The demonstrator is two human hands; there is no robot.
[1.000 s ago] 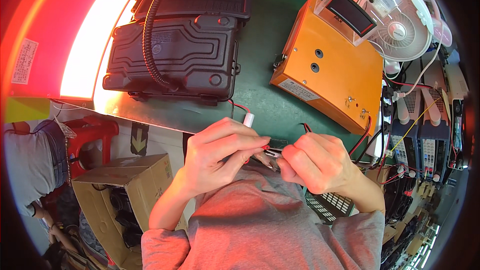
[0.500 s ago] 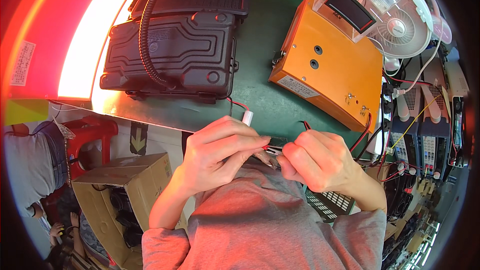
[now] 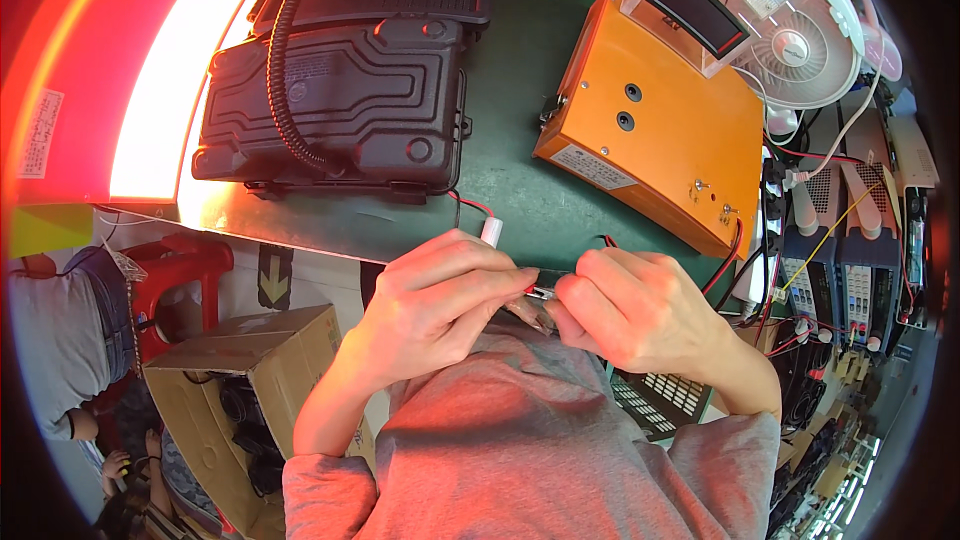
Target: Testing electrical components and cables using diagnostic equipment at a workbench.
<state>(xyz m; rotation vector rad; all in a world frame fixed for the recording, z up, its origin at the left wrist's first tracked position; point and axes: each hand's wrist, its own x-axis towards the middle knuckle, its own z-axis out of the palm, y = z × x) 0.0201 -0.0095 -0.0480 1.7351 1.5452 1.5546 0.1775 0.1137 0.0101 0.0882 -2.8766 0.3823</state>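
Observation:
My left hand (image 3: 435, 300) is closed in a pinch, its thumb and forefinger on a small red-ended piece of a lead. A white connector (image 3: 491, 231) shows just past its knuckles, on a red and black cable (image 3: 475, 204) from the black ribbed case (image 3: 325, 115). My right hand (image 3: 640, 312) is also closed, its fingertips on a small silvery metal clip (image 3: 543, 292) that spans the short gap between the hands. A red and black lead (image 3: 608, 241) shows just behind the right hand's knuckles. The fingers hide most of the join.
An orange metal box (image 3: 655, 125) with sockets and toggle switches stands to the right, a display (image 3: 697, 12) on it. Beyond it are a white fan (image 3: 795, 50) and blue bench instruments (image 3: 865, 290). An open cardboard box (image 3: 245, 350) and red stool (image 3: 185, 275) are lower left, near another person (image 3: 65, 340).
My two hands stay pinched together, with the right drawn slightly closer to the left. Less of the metal clip shows between them. The bench has shifted slightly left and up in view.

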